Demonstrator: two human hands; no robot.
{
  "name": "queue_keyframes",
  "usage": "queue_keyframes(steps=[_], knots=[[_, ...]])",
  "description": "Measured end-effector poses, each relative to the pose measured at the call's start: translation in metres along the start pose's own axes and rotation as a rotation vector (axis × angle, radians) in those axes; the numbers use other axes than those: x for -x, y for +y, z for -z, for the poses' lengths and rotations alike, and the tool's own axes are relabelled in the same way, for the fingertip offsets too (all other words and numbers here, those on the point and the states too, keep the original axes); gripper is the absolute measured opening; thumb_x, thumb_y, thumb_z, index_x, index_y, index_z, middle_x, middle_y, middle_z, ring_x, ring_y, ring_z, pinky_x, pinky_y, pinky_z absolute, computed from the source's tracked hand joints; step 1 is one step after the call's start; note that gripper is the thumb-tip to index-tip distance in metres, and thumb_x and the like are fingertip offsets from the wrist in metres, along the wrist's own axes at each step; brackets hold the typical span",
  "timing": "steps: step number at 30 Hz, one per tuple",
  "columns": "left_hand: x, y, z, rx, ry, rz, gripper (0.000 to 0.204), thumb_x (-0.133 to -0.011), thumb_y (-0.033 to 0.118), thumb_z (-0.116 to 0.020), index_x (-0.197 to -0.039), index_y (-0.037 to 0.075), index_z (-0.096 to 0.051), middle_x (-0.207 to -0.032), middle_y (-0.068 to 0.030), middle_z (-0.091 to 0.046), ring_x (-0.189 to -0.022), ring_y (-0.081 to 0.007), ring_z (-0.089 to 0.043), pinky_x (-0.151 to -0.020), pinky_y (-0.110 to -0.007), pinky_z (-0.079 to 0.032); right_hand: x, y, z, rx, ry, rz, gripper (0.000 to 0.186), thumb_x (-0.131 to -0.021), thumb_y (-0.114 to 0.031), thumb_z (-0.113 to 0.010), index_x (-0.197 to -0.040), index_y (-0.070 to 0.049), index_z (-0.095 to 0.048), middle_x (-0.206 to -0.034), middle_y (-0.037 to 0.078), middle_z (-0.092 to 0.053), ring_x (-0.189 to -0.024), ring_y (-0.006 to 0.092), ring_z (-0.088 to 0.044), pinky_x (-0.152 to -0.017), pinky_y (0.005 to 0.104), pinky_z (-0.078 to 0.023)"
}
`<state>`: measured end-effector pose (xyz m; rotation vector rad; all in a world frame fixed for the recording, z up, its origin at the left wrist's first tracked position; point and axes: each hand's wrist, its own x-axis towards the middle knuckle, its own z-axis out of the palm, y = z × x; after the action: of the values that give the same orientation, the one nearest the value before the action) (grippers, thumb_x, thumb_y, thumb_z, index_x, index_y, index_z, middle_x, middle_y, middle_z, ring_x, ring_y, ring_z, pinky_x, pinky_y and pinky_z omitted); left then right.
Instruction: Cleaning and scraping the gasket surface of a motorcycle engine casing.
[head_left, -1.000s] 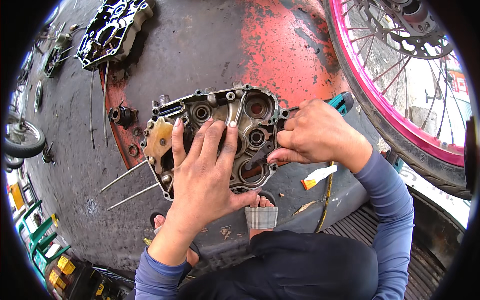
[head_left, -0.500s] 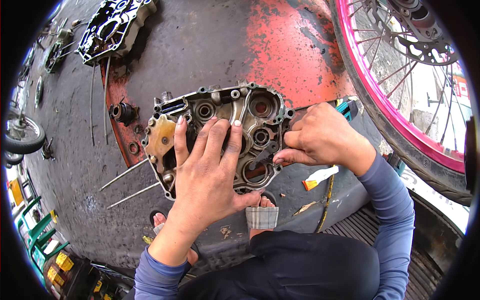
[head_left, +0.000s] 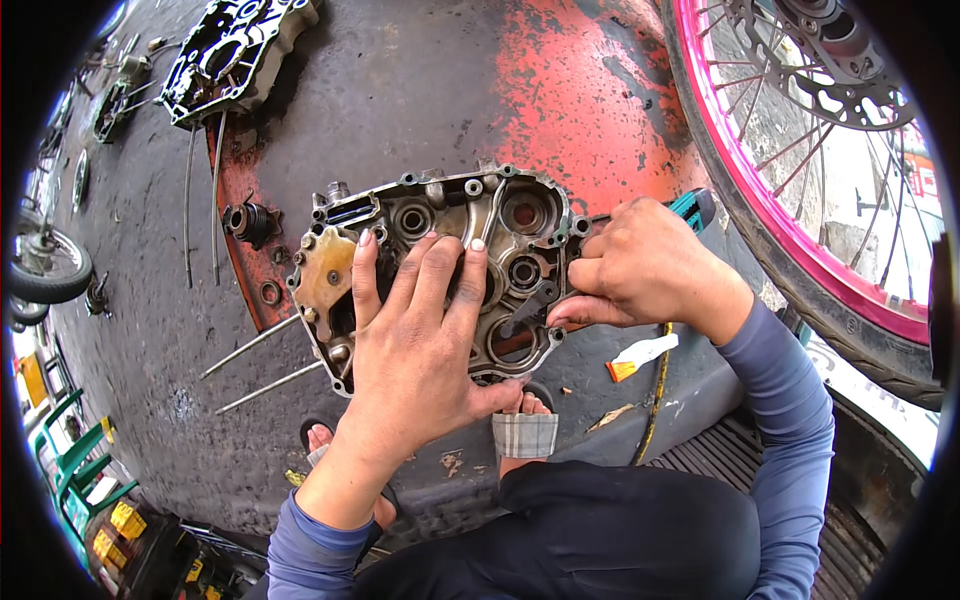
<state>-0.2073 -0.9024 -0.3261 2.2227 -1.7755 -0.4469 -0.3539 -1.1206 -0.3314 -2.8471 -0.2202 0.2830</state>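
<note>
A grey metal engine crankcase half (head_left: 462,200) lies open side up on the floor between my feet, with a yellowish plate (head_left: 327,272) on its left side and two long studs sticking out lower left. My left hand (head_left: 405,330) lies flat across its middle, fingers spread, holding it down. At its right edge, my right hand (head_left: 650,265) is closed in a fist round a tool whose teal and black handle (head_left: 692,208) shows behind the knuckles. Its working end is hidden or hard to tell from the dark piece (head_left: 530,305) by my thumb.
A pink-rimmed wheel (head_left: 800,200) stands close on the right. Near my right forearm lies a white-handled brush (head_left: 640,357). Another crankcase half (head_left: 235,60) is at the far left, with a dark round part (head_left: 250,222) and a small ring (head_left: 270,292) nearer.
My right hand and the tool handle have shifted slightly upward. The crankcase has moved a touch to the right. My left hand stays in place on it.
</note>
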Motion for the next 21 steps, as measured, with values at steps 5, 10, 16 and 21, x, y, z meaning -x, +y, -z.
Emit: queue_keyframes(steps=[5, 10, 16, 21], knots=[[0.000, 0.001, -0.001, 0.006, 0.008, 0.000, 0.111, -0.050, 0.060, -0.086, -0.137, -0.002, -0.055, -0.136, -0.0175, -0.053, -0.133, -0.0314, -0.051, -0.123, -0.058, -0.008, 0.006, 0.004, -0.011, -0.130, 0.001, -0.021, 0.062, -0.093, -0.063, -0.056, -0.060, -0.011, -0.063, -0.055, 0.010, -0.060, -0.054, 0.0339, -0.062, -0.049, 0.0447, -0.047], [0.000, 0.000, 0.000, 0.007, 0.007, 0.009, 0.112, -0.048, 0.059, -0.086, -0.136, -0.002, -0.056, -0.136, -0.0174, -0.053, -0.133, -0.0311, -0.051, -0.123, -0.057, -0.008, 0.006, 0.000, -0.004, -0.084, 0.022, -0.027, 0.062, -0.093, -0.063, -0.056, -0.060, -0.011, -0.063, -0.055, 0.010, -0.059, -0.054, 0.0333, -0.062, -0.049, 0.0444, -0.046], [0.000, 0.000, 0.000, 0.017, 0.008, 0.008, 0.111, -0.048, 0.056, -0.086, -0.137, -0.002, -0.055, -0.134, -0.0164, -0.053, -0.132, -0.0311, -0.051, -0.123, -0.057, -0.009, 0.010, -0.006, 0.003, -0.049, 0.024, -0.081, 0.061, -0.093, -0.061, -0.058, -0.059, -0.011, -0.063, -0.053, 0.009, -0.056, -0.051, 0.0322, -0.060, -0.047, 0.0436, -0.045], [0.000, 0.000, -0.002, 0.021, 0.010, 0.002, 0.110, -0.050, 0.056, -0.086, -0.137, -0.002, -0.055, -0.134, -0.0161, -0.053, -0.132, -0.0312, -0.052, -0.123, -0.057, -0.009, 0.011, -0.016, 0.002, -0.001, 0.040, -0.111, 0.061, -0.093, -0.060, -0.058, -0.058, -0.011, -0.062, -0.051, 0.010, -0.054, -0.050, 0.0324, -0.059, -0.046, 0.0431, -0.044]])
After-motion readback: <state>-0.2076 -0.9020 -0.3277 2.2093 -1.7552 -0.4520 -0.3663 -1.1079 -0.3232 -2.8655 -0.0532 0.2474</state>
